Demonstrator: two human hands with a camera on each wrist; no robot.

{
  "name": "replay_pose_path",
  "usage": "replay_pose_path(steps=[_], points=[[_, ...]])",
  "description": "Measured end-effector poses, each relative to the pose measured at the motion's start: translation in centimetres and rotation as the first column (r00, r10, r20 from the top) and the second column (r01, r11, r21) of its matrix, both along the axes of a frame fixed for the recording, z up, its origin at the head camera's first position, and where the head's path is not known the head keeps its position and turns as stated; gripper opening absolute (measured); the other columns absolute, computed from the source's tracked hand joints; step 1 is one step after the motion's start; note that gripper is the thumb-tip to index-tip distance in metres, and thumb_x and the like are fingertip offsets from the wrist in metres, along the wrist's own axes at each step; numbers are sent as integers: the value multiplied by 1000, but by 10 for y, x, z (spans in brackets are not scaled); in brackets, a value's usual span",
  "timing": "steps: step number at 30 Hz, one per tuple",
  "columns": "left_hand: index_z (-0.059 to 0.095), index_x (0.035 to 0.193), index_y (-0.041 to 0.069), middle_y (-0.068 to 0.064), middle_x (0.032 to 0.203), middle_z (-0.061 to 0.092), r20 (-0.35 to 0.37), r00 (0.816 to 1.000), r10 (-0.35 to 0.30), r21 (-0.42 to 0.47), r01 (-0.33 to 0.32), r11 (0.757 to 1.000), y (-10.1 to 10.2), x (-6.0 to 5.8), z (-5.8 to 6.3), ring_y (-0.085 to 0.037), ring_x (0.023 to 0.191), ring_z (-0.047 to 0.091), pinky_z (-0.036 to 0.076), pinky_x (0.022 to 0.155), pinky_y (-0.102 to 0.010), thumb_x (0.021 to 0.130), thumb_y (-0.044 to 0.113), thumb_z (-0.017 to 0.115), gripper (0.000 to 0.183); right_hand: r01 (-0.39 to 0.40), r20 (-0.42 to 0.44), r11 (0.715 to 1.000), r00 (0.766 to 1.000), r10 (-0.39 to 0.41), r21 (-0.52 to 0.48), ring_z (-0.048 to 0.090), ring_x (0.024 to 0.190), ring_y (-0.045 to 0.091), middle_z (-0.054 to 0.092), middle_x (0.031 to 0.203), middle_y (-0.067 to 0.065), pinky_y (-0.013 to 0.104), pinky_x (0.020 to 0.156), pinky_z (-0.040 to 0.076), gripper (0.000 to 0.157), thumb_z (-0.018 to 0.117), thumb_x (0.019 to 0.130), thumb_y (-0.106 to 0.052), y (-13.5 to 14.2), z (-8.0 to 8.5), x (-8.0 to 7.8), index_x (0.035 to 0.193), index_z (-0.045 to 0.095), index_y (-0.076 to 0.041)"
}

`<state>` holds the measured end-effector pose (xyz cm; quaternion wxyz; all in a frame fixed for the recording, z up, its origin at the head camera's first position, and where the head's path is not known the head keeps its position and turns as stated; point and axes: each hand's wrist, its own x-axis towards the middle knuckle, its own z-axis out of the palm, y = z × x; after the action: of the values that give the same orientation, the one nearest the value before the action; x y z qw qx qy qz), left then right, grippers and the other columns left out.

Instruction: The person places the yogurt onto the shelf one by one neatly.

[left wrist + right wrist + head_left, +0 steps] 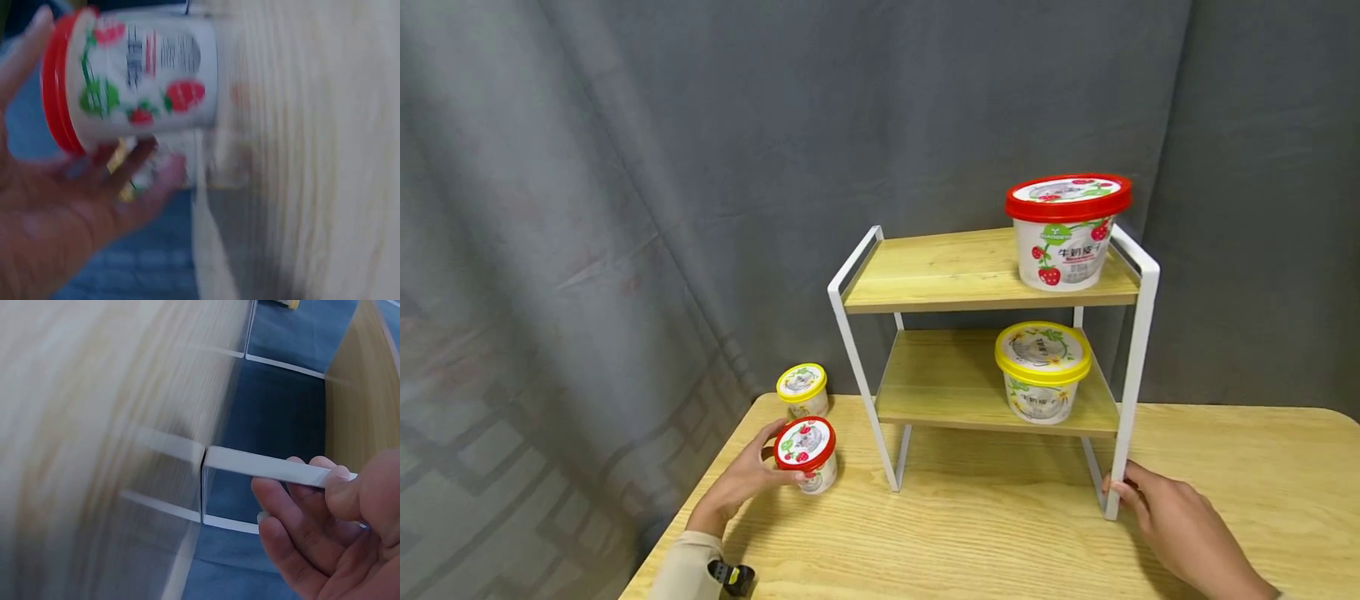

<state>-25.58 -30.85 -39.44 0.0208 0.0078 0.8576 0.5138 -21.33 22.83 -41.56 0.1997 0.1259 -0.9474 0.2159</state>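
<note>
My left hand [747, 477] holds a small white tub with a red lid [805, 444], thumb on one side near the lid and fingers on the other. Strawberries are printed on the tub's side [147, 75] in the left wrist view. At the right, my right hand [1180, 521] grips a white front leg [1131, 400] of a two-tier shelf rack low down. In the right wrist view the thumb and fingers pinch that white leg [269, 465]. The rack's upper board [940, 262] is wooden.
A red-lidded tub [1066, 254] stands on the upper shelf's right end. Below it, on the lower shelf [940, 375], is a yellow-lidded tub [1041, 396]. Another yellow-lidded tub [802, 385] stands at the table's back left. Grey curtain [737, 167] hangs behind the wooden table [962, 542].
</note>
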Motion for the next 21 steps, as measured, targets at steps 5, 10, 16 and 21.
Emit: replay_pose_path(steps=[5,10,16,21], points=[[27,149,13,-12,150,35,-9,991,-134,49,134,990,-12,-6,-6,-28,130,42,46,95,-27,70,11,84,98,-13,-19,1000,1000,13,-6,42,58,-3,56,66,-13,26,50,38,10,63,91,-20,-1,-2,1,82,59,-21],[30,148,15,-14,148,38,-18,987,-158,44,159,986,-13,-5,-9,-27,127,44,48,92,-24,68,13,85,97,-19,-34,1000,999,19,-2,39,57,-5,53,64,-14,23,50,37,12,63,91,-18,-4,-2,2,81,57,-21],[24,151,18,-12,150,34,-2,978,-210,23,210,977,-6,-1,-7,-30,132,37,48,92,-21,68,12,85,102,-15,-21,1000,1000,15,-1,37,56,-3,52,64,-13,22,50,35,11,62,92,-17,-4,1,3,82,58,-19],[27,149,15,-14,148,37,-4,971,-240,7,240,971,6,3,-6,-32,130,39,48,92,-25,67,15,86,101,-4,-3,1000,1000,4,-7,39,57,-3,60,68,-12,23,49,35,6,62,91,-15,-4,1,3,86,61,-19]])
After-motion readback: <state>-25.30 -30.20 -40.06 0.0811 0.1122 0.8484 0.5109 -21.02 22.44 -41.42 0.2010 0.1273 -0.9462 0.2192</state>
